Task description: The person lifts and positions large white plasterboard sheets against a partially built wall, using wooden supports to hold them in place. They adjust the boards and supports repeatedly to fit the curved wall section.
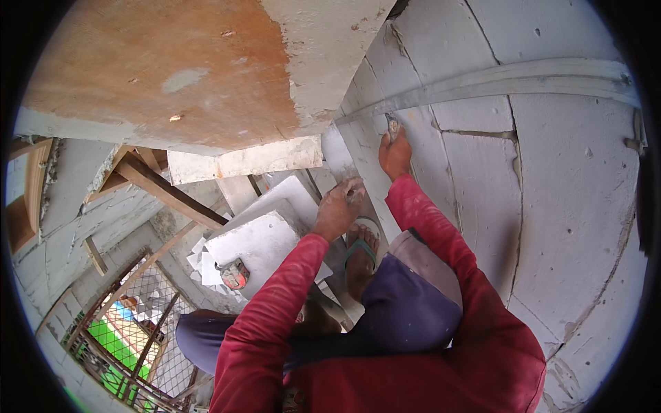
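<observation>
Clearly, the pale strip point(523, 79) governed the layout, its long axis running sideways across the block wall point(578, 158). Just below the strip's left end was the small greyish tool point(392, 124), gripped in the right hand point(396, 154) and tilted up toward the strip; whether its tip touched could not be told. The right hand was the nearer one. Well below the strip, and farther left, the left hand point(343, 203) had curled fingers, contents uncertain. Lower-left of the strip sat a white block point(265, 237).
</observation>
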Available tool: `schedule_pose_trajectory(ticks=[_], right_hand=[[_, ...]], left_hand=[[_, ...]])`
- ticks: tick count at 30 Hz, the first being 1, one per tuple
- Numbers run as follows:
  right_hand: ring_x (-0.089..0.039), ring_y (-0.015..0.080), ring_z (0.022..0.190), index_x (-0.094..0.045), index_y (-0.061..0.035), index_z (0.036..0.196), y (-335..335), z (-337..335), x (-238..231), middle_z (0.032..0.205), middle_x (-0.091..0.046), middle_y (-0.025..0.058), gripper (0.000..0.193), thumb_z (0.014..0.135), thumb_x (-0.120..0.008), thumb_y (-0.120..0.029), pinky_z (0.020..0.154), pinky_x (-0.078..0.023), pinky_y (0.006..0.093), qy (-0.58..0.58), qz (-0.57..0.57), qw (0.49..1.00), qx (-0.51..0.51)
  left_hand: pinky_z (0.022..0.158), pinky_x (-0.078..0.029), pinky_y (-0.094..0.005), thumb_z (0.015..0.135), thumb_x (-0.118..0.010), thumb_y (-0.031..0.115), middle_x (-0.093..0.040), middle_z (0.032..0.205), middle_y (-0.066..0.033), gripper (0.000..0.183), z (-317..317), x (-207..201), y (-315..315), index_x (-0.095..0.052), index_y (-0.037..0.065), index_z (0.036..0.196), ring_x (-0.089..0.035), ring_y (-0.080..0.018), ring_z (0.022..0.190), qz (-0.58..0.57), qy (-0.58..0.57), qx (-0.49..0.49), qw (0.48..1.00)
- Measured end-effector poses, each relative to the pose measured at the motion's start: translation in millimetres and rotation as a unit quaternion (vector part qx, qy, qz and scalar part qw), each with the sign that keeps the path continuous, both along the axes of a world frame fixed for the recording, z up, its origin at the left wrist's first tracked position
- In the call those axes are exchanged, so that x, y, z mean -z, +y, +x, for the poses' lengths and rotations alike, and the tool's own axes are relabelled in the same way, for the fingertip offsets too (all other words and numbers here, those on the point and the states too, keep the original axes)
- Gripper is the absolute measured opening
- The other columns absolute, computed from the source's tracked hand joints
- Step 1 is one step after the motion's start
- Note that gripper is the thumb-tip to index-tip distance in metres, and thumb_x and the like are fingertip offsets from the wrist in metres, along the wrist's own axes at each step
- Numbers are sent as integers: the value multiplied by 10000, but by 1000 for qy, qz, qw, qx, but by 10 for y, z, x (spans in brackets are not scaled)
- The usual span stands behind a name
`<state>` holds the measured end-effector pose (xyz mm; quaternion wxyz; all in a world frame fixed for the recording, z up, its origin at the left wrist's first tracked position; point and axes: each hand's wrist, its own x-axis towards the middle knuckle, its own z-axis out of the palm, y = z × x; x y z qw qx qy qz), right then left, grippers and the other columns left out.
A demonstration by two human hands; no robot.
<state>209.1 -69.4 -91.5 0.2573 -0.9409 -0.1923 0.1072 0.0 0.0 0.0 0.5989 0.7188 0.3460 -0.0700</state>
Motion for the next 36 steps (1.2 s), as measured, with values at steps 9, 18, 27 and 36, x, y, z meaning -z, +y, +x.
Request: schedule_pose_trajectory(ticks=[9,18,27,36], right_hand=[[-685,511,1003,-534,75,1304,119,141,-38,1028,-706,332,440,954,-641,-169,891,-534,574,0,-51,997,-61],[-688,507,994,-547,73,1239,147,482,-14,1024,-706,323,391,959,-630,-186,889,-530,592,174,-72,978,-94],[-686,505,1011,-526,80,1312,-64,224,392,1061,-698,339,446,959,-631,-171,904,-522,594,76,-13,995,-63],[-684,512,983,-500,78,1366,-97,141,630,1033,-702,335,487,955,-625,-151,883,-519,598,-3,90,994,-54]], left_hand=[[1008,-517,-453,1021,-635,273,-719,1212,-184,346,28,-268,1,-663,93,1315,-689,-367,1096,22,-31,-9,999],[1090,-474,-447,957,-723,364,-670,1340,-144,552,1491,-1711,882,-587,141,1443,-634,-317,1251,212,-292,27,932],[1114,-494,-485,931,-766,399,-666,1315,-238,633,2013,-2299,1009,-580,26,1407,-607,-392,1309,299,-354,125,877],[1087,-491,-479,940,-743,292,-641,1298,-251,656,2194,-2429,1072,-486,0,1469,-610,-419,1246,303,-336,182,873]])
